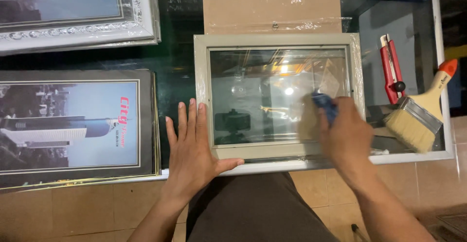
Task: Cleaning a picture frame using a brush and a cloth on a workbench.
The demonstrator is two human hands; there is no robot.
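Head view: grey picture frame (278, 39) flat on glass surface (418, 23). Left hand (192, 147) spread open, pressing frame's lower-left corner. Right hand (346, 135) closed around blue cloth (325, 104), on glass pane (272, 96). Better with light, even strokes, firm hold on corner, away from paintbrush (418, 115) and red cutter (391, 69).

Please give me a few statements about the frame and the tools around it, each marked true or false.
1. The left hand lies flat on the grey picture frame's corner. True.
2. The right hand holds the paintbrush. False: it holds something blue on the glass; the paintbrush lies aside.
3. A red utility knife lies right of the frame. True.
4. The frame stands upright. False: it lies flat on the table.
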